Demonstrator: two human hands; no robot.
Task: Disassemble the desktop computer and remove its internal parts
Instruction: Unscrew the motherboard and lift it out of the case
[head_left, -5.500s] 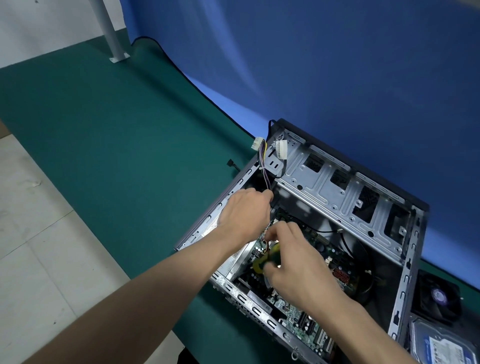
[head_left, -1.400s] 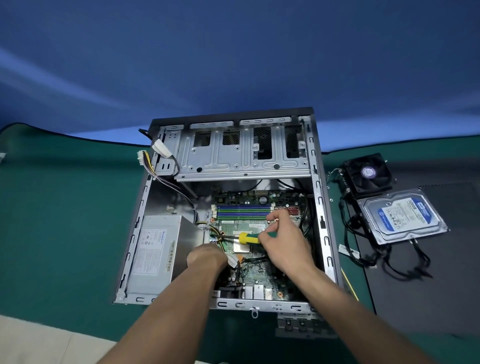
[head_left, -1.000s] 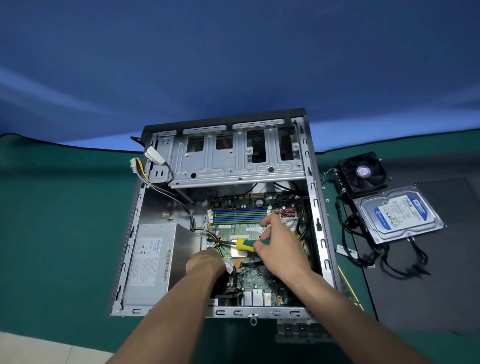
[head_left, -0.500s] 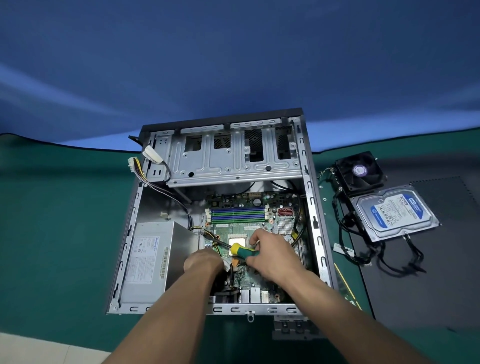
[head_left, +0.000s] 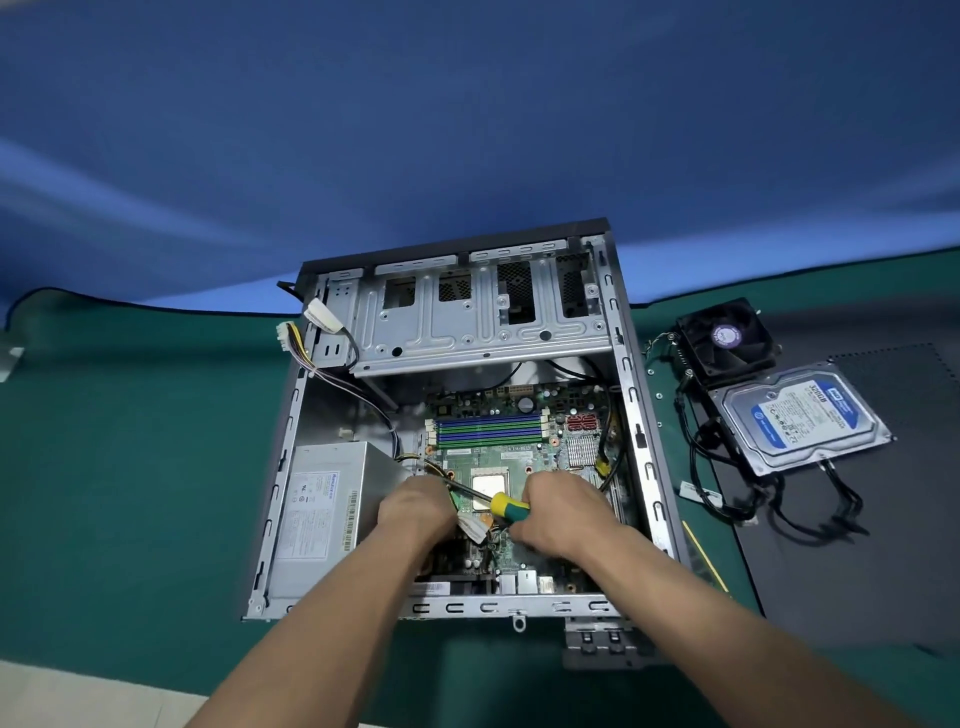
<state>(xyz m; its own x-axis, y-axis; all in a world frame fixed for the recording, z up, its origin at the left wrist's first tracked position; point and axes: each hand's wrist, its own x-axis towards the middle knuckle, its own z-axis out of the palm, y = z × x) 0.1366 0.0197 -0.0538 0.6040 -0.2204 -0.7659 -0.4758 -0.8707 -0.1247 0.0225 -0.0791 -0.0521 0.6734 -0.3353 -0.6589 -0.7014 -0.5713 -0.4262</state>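
1. Desktop computer case (head_left: 631, 415): we found it lying on its side on the green bench (head_left: 130, 467), open face up, in the middle of the view.
2. Motherboard (head_left: 519, 457): it sat in the case floor, right of centre, with blue and green memory slots (head_left: 491, 430) across its upper part and a square processor (head_left: 489, 486) below them.
3. Power supply (head_left: 322, 519): a grey box in the near-left corner of the case, label up, with bundled wires running from it toward the motherboard.
4. Drive cage (head_left: 467, 322): bare metal bays along the far end of the case, with white connectors (head_left: 322, 317) hanging loose at its left edge.
5. Right hand (head_left: 561, 514): our fingers were curled round the yellow-and-green screwdriver (head_left: 506, 505), whose shaft pointed up and left across the processor.
6. Left hand (head_left: 415, 512): it was inside the case just beside the power supply, fingers curled downward near the screwdriver tip and a pale connector (head_left: 474, 529); we could not tell whether it gripped anything.
7. Cooling fan (head_left: 727, 338): black, on the bench to the right of the case, with its cables trailing.
8. Hard drive (head_left: 800, 415): blue label up, just in front of the fan, lying partly on a dark side panel (head_left: 857, 545).
9. Blue backdrop (head_left: 467, 130): it hung behind the bench.
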